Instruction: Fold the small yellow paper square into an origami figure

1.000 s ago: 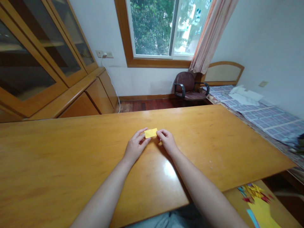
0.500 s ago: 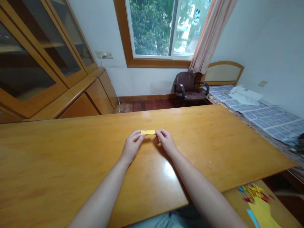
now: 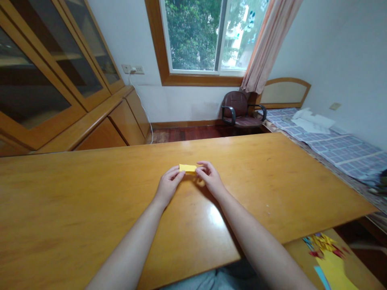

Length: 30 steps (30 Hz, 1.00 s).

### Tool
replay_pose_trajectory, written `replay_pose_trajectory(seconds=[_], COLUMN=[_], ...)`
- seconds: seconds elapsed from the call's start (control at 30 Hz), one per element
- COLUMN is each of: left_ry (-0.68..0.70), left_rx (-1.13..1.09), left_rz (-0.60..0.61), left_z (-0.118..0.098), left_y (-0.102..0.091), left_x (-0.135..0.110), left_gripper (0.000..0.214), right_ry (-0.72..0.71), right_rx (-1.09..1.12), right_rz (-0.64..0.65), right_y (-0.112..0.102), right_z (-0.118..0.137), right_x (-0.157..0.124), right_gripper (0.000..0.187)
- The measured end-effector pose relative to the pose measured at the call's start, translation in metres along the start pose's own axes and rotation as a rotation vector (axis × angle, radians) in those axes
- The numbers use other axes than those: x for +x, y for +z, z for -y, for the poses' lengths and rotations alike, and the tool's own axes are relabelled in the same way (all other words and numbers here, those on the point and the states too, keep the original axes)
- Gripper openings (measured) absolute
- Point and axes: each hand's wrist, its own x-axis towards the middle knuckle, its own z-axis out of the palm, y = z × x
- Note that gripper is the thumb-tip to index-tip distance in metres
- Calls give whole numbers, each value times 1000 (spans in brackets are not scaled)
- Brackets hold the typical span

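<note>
Between my two hands, just above the wooden table [image 3: 90,201], is a small folded strip of yellow paper [image 3: 188,168]. My left hand [image 3: 169,183] pinches its left end, thumb on the near side and fingers behind. At the right end, my right hand [image 3: 211,179] grips the paper between thumb and a finger, with its index finger lifted a little above. The strip lies roughly level, and its right corner looks bent. Part of each end is hidden by the fingers.
A lower surface at the right front holds yellow paper sheets [image 3: 335,270], a light blue strip [image 3: 322,277] and several small folded coloured pieces [image 3: 325,243]. Beyond the table stand a brown armchair [image 3: 237,108], a bed [image 3: 341,149] and a glass-door cabinet [image 3: 72,100].
My right thumb has shifted slightly left onto the paper's end, and the right index finger has risen. The strip's right end now looks bent. My left hand has hardly moved.
</note>
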Motion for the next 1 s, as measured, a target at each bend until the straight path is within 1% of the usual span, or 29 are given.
replay_pose_trajectory(seconds=[0.1, 0.23, 0.33, 0.4, 0.53, 0.63, 0.7, 0.8, 0.87, 1.0], left_ry=[-65, -148, -165, -188, -242, -228, -221, -214, -213, -240], left_rx=[-7, -32, -96, -169, -270, -279, -278, -259, -251, -272], left_rz=[32, 69, 76, 55, -10, -11, -10, -28, -40, -23], left_z=[0, 3, 7, 9, 8, 6, 7, 9, 9, 7], left_y=[0, -1, 0, 1, 3, 3, 3, 2, 2, 3], left_x=[0, -1, -2, -2, -2, -1, -1, 0, 1, 0], left_gripper=[33, 35, 34, 35, 55, 64, 61, 45, 38, 39], right_ry=[-12, -24, -19, -18, -21, -21, -18, -19, -22, -20], right_rx=[-59, -118, -127, -134, -152, -154, -141, -133, -144, -154], right_rz=[12, -10, -10, -6, 4, 11, 13, 16, 16, 13], right_y=[-1, -3, -3, -3, -3, -3, -3, -2, -2, -2], right_z=[-2, -5, -6, -6, -7, -7, -6, -7, -7, -6], right_x=[0, 0, 0, -1, -2, -2, -2, -1, -1, -1], right_gripper=[33, 25, 24, 24, 27, 27, 26, 24, 25, 26])
